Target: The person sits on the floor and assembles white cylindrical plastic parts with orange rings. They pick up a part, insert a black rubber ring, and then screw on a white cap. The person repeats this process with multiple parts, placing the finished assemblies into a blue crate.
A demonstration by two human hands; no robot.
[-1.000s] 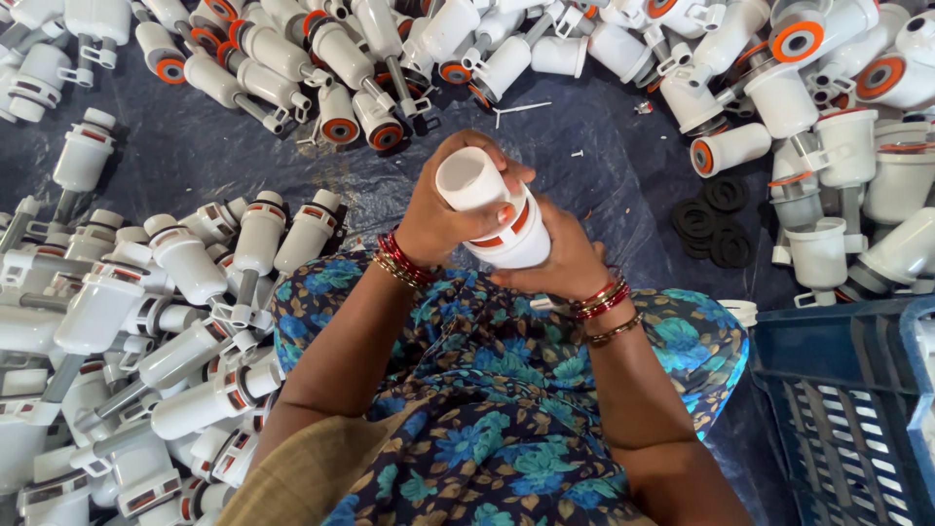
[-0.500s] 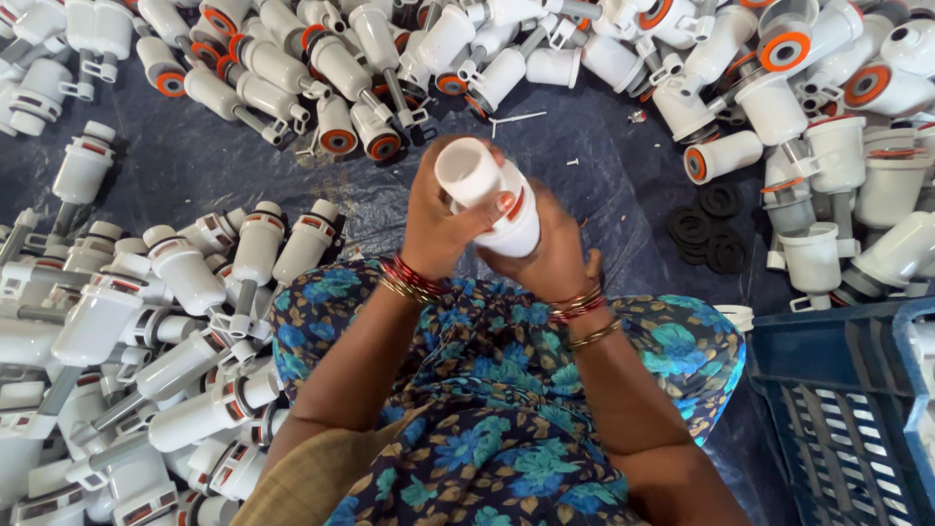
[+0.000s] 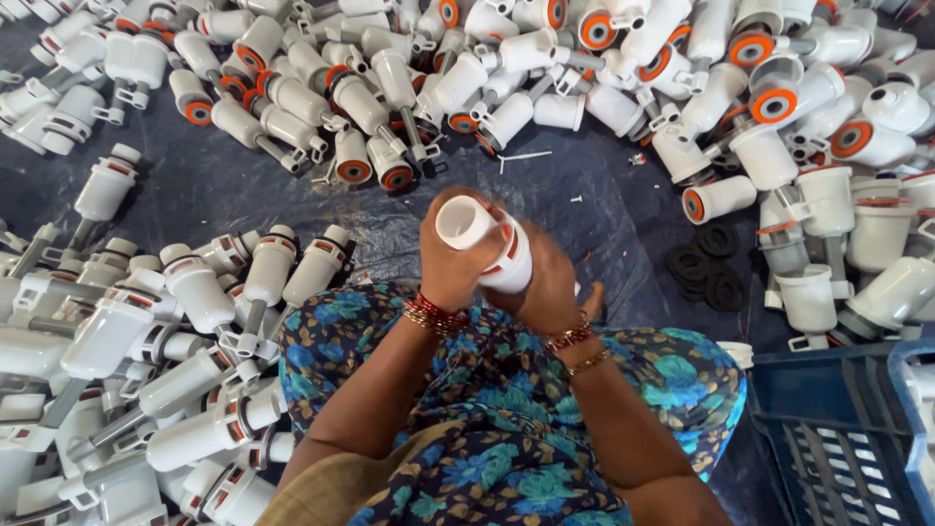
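I sit on a dark sheet (image 3: 604,224) with both hands raised over my lap, clamped together on one white plastic fitting (image 3: 484,240). My left hand (image 3: 454,265) wraps its near side, fingers curled tight about the body, the round open mouth tilted up toward me. My right hand (image 3: 545,282) cups it from behind and below, fingers closed against the part with the orange-red band. Both forearms angle in from my knees, wrists meeting just under the piece, red bangles (image 3: 433,314) on the left wrist and more on the right.

Beyond my hands lies a heap of white fittings with orange rings (image 3: 623,68). To the left of my left hand lies a second pile of longer white fittings (image 3: 146,341), close against my knee. To the right of my right hand, a small cluster of black rubber rings (image 3: 706,273) rests on the sheet. Nearer me on that side stands a blue plastic crate (image 3: 828,429); I cannot tell what lies in it.
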